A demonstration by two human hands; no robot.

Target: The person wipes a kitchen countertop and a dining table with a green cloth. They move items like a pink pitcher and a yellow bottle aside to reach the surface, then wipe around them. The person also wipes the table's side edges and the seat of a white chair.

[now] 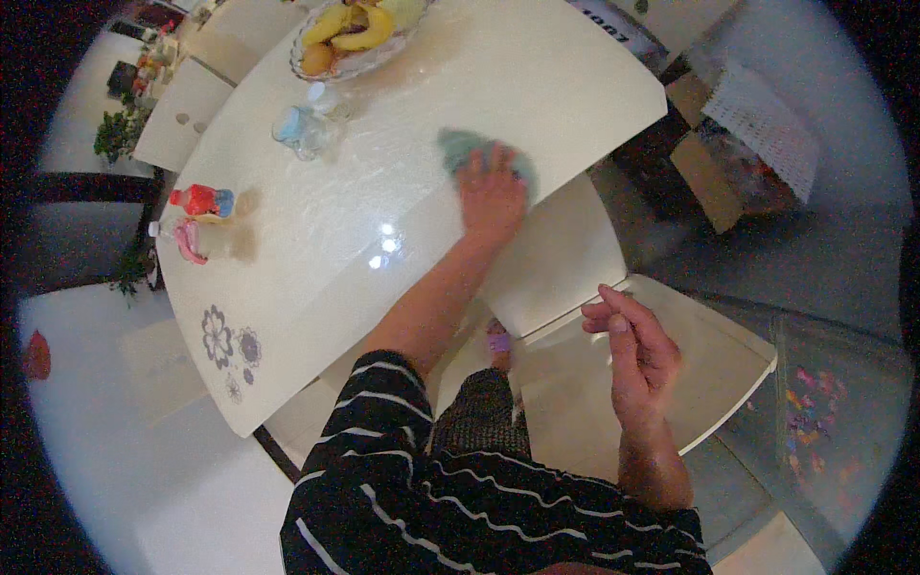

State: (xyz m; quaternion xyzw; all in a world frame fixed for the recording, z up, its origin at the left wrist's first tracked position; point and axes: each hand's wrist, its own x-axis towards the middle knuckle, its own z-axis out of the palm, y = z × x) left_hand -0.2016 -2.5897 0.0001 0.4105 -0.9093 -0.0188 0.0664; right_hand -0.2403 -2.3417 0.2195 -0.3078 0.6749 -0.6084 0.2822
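Note:
My left hand (pixel 492 190) lies palm down on a green cloth (pixel 460 147), pressing it onto the white tabletop (pixel 345 237) near the table's right edge. Hand and cloth are blurred. Over the seat of a white chair (pixel 568 381), my right hand (pixel 640 352) hangs in the air with its fingers loosely bent and nothing in it. Left of the cloth stands a clear glass vessel (pixel 305 136) with a light blue top. A second clear vessel (pixel 334 104) with a pale top is just behind it. Pale streaks and bright light reflections mark the tabletop.
A scalloped fruit dish (pixel 298 68) with bananas (pixel 374 32) sits at the table's far side. Toward the left edge stand a red-and-blue bottle (pixel 205 200) and a white-capped bottle (pixel 169 230). Beyond the chair are an open cardboard box (pixel 708 180) and a white perforated basket (pixel 773 126).

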